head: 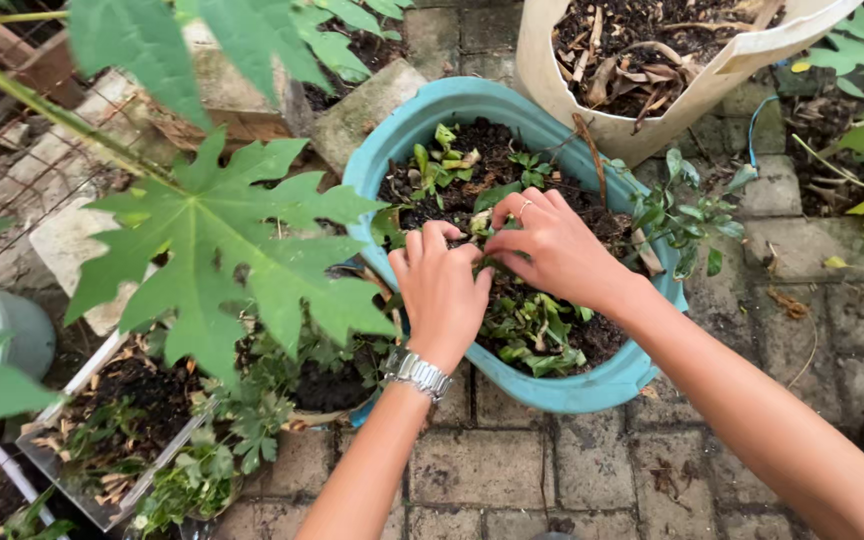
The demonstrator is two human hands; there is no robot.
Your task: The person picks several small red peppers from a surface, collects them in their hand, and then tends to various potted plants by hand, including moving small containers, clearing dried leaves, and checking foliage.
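Observation:
A teal oval planter (432,110) filled with dark soil and small green plants (537,330) sits on brick paving. Both of my hands are down in its middle. My left hand (442,290), with a silver watch (416,372) on the wrist, has its fingers curled into the soil. My right hand (547,245), wearing a ring, presses its fingertips together on something small at the soil beside the left fingers. What the fingers pinch is hidden.
A big lobed green leaf (222,240) hangs over the left. A beige grow bag (652,60) of dry leaves stands behind the planter. Small trays of soil and seedlings (122,430) sit at lower left. Brick paving (512,470) lies in front.

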